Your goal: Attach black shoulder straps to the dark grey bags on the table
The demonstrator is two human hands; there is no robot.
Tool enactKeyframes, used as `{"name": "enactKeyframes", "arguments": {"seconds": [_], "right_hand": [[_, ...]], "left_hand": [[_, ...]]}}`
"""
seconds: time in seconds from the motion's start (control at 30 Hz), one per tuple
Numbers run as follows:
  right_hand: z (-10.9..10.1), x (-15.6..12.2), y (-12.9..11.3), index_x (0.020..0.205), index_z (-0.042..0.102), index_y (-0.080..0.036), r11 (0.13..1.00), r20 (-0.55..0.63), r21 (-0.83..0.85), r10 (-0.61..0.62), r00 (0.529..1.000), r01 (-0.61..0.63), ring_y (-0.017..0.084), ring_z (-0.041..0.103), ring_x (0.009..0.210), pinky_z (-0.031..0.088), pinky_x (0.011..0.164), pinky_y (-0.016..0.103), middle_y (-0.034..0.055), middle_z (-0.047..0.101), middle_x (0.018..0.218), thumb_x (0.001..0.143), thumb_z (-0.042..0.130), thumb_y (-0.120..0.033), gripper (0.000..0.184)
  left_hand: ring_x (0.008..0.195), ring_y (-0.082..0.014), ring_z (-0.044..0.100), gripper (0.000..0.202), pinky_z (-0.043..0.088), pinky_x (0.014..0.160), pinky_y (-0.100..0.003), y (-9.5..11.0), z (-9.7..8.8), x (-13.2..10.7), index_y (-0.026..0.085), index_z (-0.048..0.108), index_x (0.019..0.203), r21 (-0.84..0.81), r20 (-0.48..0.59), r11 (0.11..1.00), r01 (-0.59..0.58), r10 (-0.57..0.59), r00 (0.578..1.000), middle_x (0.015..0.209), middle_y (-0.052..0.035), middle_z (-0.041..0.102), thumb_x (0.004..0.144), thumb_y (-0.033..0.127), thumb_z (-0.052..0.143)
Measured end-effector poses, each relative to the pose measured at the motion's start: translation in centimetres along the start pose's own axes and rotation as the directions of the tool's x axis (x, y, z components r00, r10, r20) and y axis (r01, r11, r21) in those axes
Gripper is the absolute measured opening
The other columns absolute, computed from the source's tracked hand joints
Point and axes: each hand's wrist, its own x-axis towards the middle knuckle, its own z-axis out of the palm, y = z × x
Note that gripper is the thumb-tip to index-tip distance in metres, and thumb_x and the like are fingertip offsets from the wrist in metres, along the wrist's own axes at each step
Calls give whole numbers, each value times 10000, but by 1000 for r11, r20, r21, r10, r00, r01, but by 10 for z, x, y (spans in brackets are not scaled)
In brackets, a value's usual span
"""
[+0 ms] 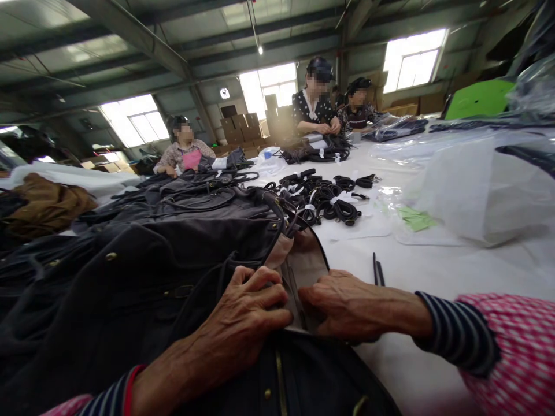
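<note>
A dark handbag point(243, 375) lies in front of me with its zipped top spread apart, showing a beige lining point(306, 254). My left hand point(255, 303) is closed on the near edge of the opening, its fingers curled over the dark fabric. Inside the opening, against the lining, is my right hand point(342, 303). Its fingers are bent and partly hidden, so whatever they pinch cannot be made out. A brass zipper point(281, 381) runs down the bag's front. The bag's handles point(277, 208) stand up beyond my hands.
More dark bags point(143, 248) are heaped at left. Bundled black straps point(333, 199) lie on the white table point(433, 260), with a dark thin tool point(378, 269) near my right wrist. Clear plastic bags point(468, 190) and green paper point(416, 218) are at right. Several co-workers point(316, 110) work across the table.
</note>
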Motion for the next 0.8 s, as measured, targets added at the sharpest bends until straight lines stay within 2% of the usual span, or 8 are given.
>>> {"name": "enactKeyframes", "arguments": {"seconds": [0.17, 0.3, 0.4, 0.5, 0.57, 0.7, 0.8], "right_hand": [[-8, 4, 0, 796, 710, -205, 994, 87, 96, 43, 995, -51, 151, 568, 594, 278, 538, 256, 6, 663, 688, 761, 680, -281, 89], [-7, -3, -6, 843, 713, -191, 997, 67, 69, 26, 997, -30, 158, 565, 562, 265, 515, 266, 14, 662, 670, 788, 684, -415, 232], [-1, -6, -8, 887, 700, -175, 1000, 19, 0, -1, 1000, 1, 160, 552, 541, 256, 526, 280, 19, 651, 655, 794, 679, -450, 291], [4, -6, -7, 850, 676, -178, 1000, 1, -23, -10, 1000, 10, 152, 518, 528, 241, 533, 285, 6, 617, 632, 803, 685, -491, 317], [4, -6, -5, 853, 659, -187, 1000, -2, 15, 1, 1000, -1, 147, 496, 532, 225, 528, 286, -4, 606, 646, 805, 696, -508, 327], [5, -6, -1, 1051, 635, -222, 987, -36, 155, 40, 999, -34, 154, 532, 608, 254, 565, 274, -18, 636, 740, 815, 714, -428, 323], [9, -8, 1, 951, 643, -243, 973, -44, 230, -10, 999, 20, 147, 579, 683, 310, 646, 263, -30, 648, 759, 869, 665, -361, 146]], "left_hand": [[1244, -210, 456, 171, 240, 940, -414, -1, 9, -5, 267, 672, 971, -65, -45, 998, -17, 14, 999, 1082, 39, 713, 932, 110, 620], [1254, -195, 452, 235, 239, 983, -400, 0, 5, -3, 246, 662, 845, -185, -55, 982, -34, 25, 998, 942, 67, 727, 862, 25, 582], [1136, -190, 501, 242, 292, 961, -385, 5, -6, -1, 208, 586, 679, -184, -23, 983, -22, 18, 1000, 760, 50, 683, 828, 21, 548], [976, -186, 525, 256, 346, 892, -379, 11, -20, -1, 205, 539, 621, -92, 26, 995, -33, 36, 999, 752, 26, 664, 826, 52, 537], [937, -184, 523, 242, 356, 881, -380, 15, -26, -1, 215, 544, 631, -71, 52, 996, -58, 62, 997, 772, 23, 661, 820, 64, 540], [942, -179, 521, 202, 330, 892, -380, 19, -26, -2, 208, 507, 648, -146, 118, 987, -61, 79, 990, 721, 41, 636, 760, 50, 563], [965, -174, 506, 203, 291, 905, -386, 19, -20, -2, 191, 488, 648, -228, 118, 973, -24, 52, 992, 702, 52, 624, 716, 10, 551]]}}
